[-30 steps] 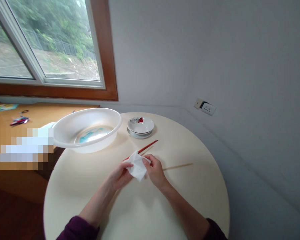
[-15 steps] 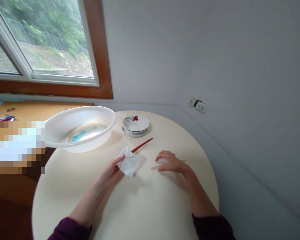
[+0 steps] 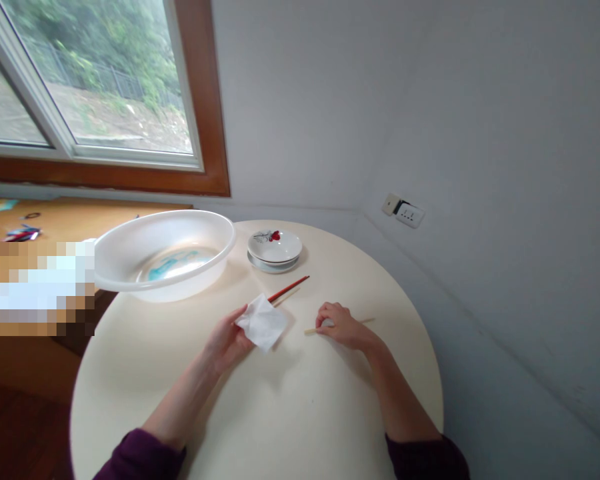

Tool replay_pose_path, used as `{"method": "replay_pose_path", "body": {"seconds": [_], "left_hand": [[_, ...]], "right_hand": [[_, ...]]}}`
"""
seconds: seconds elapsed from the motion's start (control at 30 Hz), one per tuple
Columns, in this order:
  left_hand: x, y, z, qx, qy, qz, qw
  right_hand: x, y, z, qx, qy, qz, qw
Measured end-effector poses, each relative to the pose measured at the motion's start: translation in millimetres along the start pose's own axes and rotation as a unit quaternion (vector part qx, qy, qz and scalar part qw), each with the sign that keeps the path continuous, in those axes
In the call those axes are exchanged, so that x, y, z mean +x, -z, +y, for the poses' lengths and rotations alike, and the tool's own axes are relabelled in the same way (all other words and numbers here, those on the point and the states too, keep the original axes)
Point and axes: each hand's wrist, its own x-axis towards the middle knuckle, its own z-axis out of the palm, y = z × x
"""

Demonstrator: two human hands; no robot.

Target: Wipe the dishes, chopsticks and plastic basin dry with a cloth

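In the head view, my left hand is closed on a white tissue, pinching its left edge just above the table. My right hand has its thumb and fingertips pinched together around a pale wooden chopstick, whose two ends show on either side of the hand. Just beyond the tissue lies a red chopstick with a dark tip. A pale chopstick runs close beside it. The tissue hides the near ends of both.
White bowls with a red flower pattern stand stacked at the back of the round cream table. To their left is a large translucent basin with a blue pattern inside. A wooden desk adjoins on the left, below the window.
My right hand's thumb and fingers, apart before, have closed on the pale chopstick. My left hand still holds the tissue. The whole view has shifted slightly.
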Motion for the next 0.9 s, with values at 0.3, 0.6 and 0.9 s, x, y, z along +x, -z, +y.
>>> {"method": "replay_pose_path", "body": {"seconds": [0.3, 0.6, 0.9], "left_hand": [[2, -0.1, -3, 0.001, 0.012, -0.007, 1.000], [7, 8.9, -12, 0.118, -0.053, -0.093, 0.987], [10, 13.6, -20, 0.122, -0.048, -0.193, 0.972]], "right_hand": [[9, -5, -14, 0.023, -0.023, 0.113, 0.993], [9, -42, -67, 0.123, 0.103, 0.270, 0.949], [12, -75, -82, 0.130, 0.106, 0.178, 0.970]]}}
